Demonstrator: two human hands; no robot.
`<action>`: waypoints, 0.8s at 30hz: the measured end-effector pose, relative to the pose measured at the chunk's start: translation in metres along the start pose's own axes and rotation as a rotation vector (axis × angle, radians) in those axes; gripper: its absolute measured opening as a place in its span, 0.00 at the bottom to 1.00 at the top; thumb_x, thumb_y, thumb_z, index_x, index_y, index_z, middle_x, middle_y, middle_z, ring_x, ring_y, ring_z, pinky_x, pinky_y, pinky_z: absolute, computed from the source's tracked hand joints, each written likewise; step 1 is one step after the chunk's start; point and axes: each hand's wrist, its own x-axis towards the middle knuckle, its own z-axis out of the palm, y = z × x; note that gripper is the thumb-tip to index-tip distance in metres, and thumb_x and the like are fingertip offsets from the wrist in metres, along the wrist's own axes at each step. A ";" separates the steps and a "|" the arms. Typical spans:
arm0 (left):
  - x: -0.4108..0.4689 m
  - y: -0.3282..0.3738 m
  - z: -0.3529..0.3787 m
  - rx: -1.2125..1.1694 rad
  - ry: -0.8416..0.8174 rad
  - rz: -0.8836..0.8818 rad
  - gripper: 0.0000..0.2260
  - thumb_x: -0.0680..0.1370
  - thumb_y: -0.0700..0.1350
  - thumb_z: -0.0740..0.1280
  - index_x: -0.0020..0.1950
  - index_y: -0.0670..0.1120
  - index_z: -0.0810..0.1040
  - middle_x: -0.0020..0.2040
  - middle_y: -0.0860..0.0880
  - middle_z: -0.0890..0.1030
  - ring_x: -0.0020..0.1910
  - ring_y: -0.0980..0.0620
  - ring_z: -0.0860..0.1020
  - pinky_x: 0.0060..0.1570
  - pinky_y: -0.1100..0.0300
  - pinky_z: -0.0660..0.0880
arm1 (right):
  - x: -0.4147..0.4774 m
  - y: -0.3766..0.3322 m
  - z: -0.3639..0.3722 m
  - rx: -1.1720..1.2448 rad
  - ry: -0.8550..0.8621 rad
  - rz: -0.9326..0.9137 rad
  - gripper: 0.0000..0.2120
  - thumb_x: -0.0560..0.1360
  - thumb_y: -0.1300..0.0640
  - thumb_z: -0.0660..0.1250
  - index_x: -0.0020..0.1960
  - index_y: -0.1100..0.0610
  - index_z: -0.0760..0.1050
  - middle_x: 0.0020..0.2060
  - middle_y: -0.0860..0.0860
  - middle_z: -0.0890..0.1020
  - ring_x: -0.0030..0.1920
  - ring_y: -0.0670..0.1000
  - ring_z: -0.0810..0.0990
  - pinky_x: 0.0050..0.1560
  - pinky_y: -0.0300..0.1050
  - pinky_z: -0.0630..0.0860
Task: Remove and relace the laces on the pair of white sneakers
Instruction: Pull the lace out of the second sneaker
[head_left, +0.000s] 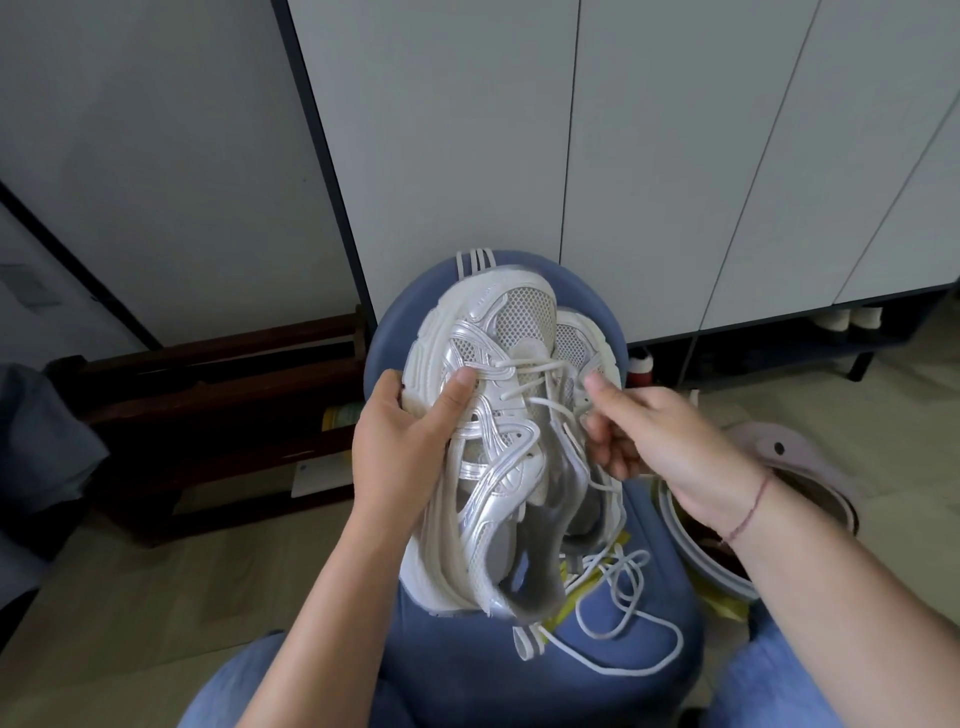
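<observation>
The white sneaker was held toe-far above the blue stool, the left hand clasping its left side while the right hand's fingers curled around the lace at the eyelets. Only the far eyelets carried lace, so 1 shoe seemed mid-threading, in or out I could not tell, and the next pull called for a straight draw toward the right. The 2nd sneaker lay just beneath, a loose lace sprawled near the stool's right edge, and a basin crowded the right.
</observation>
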 end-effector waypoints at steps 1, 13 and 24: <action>0.000 0.000 0.000 0.020 -0.001 0.015 0.35 0.67 0.68 0.73 0.49 0.37 0.73 0.44 0.36 0.80 0.43 0.35 0.80 0.46 0.39 0.79 | -0.002 -0.003 0.001 0.001 -0.018 -0.072 0.22 0.73 0.41 0.61 0.33 0.59 0.73 0.25 0.52 0.75 0.26 0.51 0.70 0.30 0.41 0.67; -0.004 0.002 0.009 0.423 0.017 0.107 0.30 0.63 0.73 0.63 0.42 0.47 0.65 0.30 0.53 0.70 0.28 0.54 0.68 0.29 0.56 0.62 | -0.002 0.004 0.018 -0.736 0.101 -0.536 0.13 0.73 0.41 0.64 0.38 0.48 0.69 0.23 0.45 0.72 0.28 0.45 0.71 0.28 0.43 0.67; -0.002 -0.002 0.006 0.251 -0.064 0.094 0.32 0.66 0.70 0.68 0.41 0.40 0.66 0.32 0.49 0.71 0.31 0.52 0.68 0.33 0.52 0.67 | 0.001 -0.004 0.006 0.251 -0.114 -0.297 0.17 0.71 0.55 0.71 0.33 0.62 0.68 0.23 0.45 0.65 0.24 0.40 0.66 0.29 0.29 0.65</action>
